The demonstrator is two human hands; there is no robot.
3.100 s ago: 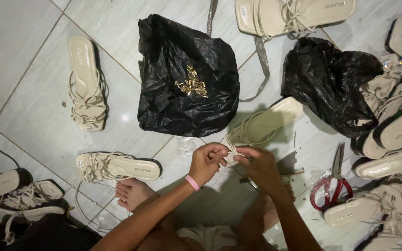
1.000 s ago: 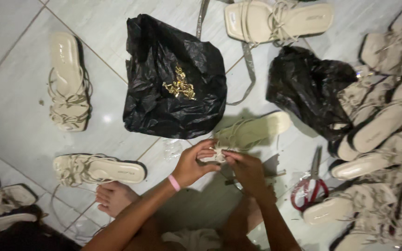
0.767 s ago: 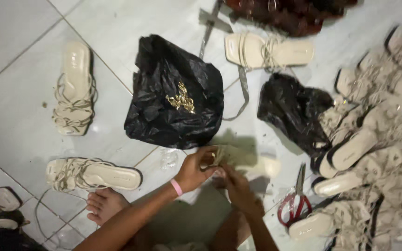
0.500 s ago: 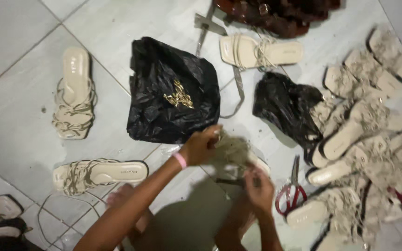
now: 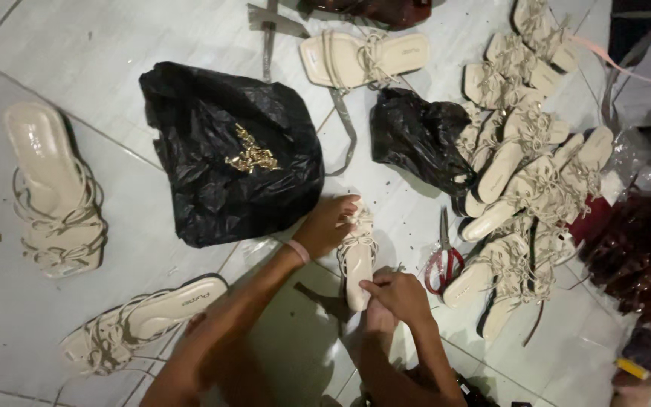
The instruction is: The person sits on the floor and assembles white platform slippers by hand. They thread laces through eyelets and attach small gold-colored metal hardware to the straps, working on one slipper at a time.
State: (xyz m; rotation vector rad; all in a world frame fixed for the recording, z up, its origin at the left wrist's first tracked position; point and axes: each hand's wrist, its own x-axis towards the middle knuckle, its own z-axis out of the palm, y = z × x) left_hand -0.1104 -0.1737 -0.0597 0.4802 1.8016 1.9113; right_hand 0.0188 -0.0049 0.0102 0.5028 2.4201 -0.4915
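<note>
A beige strappy sandal [image 5: 357,256] stands between my two hands over the tiled floor. My left hand [image 5: 328,224], a pink band on its wrist, grips the strap end of that sandal. My right hand [image 5: 396,292] is closed on its heel end, lower down. The sandal points away from me. Red-handled scissors [image 5: 443,262] lie on the floor just right of my right hand.
A large black plastic bag [image 5: 231,162] carries a small heap of gold ornaments [image 5: 252,157]. A smaller black bag [image 5: 416,136] lies right of it. Several beige sandals [image 5: 525,162] are piled at right. Single sandals lie at left [image 5: 53,192], lower left [image 5: 141,320] and top [image 5: 363,56].
The view has swung right and closer. My hands have turned the sandal so it runs lengthwise between them, with my right hand now at the heel.
</note>
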